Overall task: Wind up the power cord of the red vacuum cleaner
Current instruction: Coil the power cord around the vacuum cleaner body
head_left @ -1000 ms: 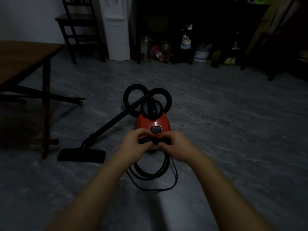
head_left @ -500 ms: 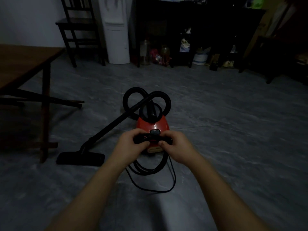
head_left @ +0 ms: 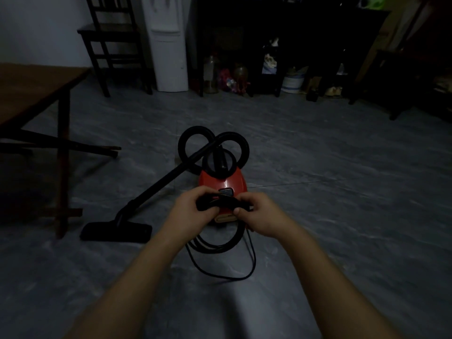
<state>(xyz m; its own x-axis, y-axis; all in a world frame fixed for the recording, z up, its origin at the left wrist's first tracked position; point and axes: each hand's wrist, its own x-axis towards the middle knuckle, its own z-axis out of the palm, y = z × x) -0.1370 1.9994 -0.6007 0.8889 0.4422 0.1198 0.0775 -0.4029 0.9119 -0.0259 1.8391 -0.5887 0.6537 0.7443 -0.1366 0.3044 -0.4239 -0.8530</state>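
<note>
Power cord [head_left: 221, 243]: black, coiled, loops hanging above grey floor [head_left: 342, 216], just before red vacuum cleaner [head_left: 223, 183]. Left hand [head_left: 189, 209] and right hand [head_left: 259, 215] both closed on coil's top, grip unchanged since half a second earlier (hands marginally closer together).

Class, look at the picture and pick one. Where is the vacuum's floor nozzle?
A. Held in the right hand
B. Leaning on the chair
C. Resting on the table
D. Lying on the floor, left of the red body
D: the nozzle lies flat on the floor to the left of the vacuum, while both the left hand and right hand hold the cord.
</note>
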